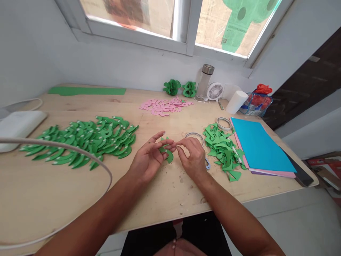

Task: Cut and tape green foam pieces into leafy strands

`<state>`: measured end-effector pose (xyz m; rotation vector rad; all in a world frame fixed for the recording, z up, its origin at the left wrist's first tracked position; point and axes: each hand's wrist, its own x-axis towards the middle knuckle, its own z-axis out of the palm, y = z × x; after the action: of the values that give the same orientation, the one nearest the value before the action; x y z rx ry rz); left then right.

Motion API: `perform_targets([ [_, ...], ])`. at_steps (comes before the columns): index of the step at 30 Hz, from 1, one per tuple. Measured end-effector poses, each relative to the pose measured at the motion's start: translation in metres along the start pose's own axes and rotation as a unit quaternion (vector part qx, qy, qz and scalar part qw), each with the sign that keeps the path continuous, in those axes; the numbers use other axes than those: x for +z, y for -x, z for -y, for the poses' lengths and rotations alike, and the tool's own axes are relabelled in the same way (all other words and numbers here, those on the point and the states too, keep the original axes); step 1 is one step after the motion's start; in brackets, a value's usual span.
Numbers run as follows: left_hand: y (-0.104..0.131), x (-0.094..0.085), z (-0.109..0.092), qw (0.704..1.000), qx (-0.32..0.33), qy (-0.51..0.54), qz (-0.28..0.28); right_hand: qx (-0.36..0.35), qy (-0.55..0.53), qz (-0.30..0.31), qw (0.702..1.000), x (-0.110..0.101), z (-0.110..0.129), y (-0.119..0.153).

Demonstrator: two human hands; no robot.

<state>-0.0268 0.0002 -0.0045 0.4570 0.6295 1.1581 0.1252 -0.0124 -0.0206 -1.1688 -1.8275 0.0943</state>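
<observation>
My left hand [151, 154] holds a small curved green paper piece [168, 156] between its fingers, palm turned up, above the middle of the table. My right hand [192, 154] meets its fingertips, thumb and forefinger pinched together; whatever lies in that pinch is too small to name. A roll of tape [195, 136] sits just behind my right hand, and a light blue tool [207, 164], partly hidden, is beside it. To the left spreads a large pile of curved green pieces [87, 140] with small whitish patches at their ends.
Green scraps [225, 151] and another tape roll [224, 123] lie right of my hands, beside blue sheets [262, 144]. Pink cutouts [165, 106], green paper balls [172, 87], a bottle [204, 83] and a fan [214, 91] are behind. A pale cable [87, 153] arcs across the left.
</observation>
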Motion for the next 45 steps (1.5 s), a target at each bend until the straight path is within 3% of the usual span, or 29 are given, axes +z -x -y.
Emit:
perform_targets([
  [11, -0.001, -0.004, 0.0, 1.0, -0.008, -0.004, 0.007, 0.025, -0.018, 0.031, 0.999, -0.001, -0.001, 0.001],
  [15, -0.001, -0.003, -0.002, 1.0, 0.009, 0.005, -0.014, 0.066, -0.06, 0.047, 0.995, -0.002, 0.001, 0.001],
  [21, -0.001, 0.0, -0.005, 0.998, 0.035, 0.012, -0.05, 0.189, -0.21, 0.093, 0.955, -0.001, 0.0, -0.002],
  [24, -0.001, 0.0, -0.005, 0.997, 0.047, 0.013, -0.052, 0.213, -0.269, 0.127, 0.931, 0.002, 0.0, 0.0],
  [29, 0.0, 0.001, -0.002, 0.996, 0.076, -0.001, -0.045, 0.205, -0.28, 0.173, 0.922, 0.009, 0.003, 0.004],
  [38, 0.004, 0.007, 0.001, 0.994, 0.085, -0.062, -0.029, 0.26, -0.244, 0.167, 0.919, 0.008, 0.006, 0.002],
  [45, 0.004, 0.006, 0.002, 0.992, 0.09, -0.087, -0.028, 0.195, -0.22, 0.164, 0.942, 0.007, 0.008, 0.003],
])
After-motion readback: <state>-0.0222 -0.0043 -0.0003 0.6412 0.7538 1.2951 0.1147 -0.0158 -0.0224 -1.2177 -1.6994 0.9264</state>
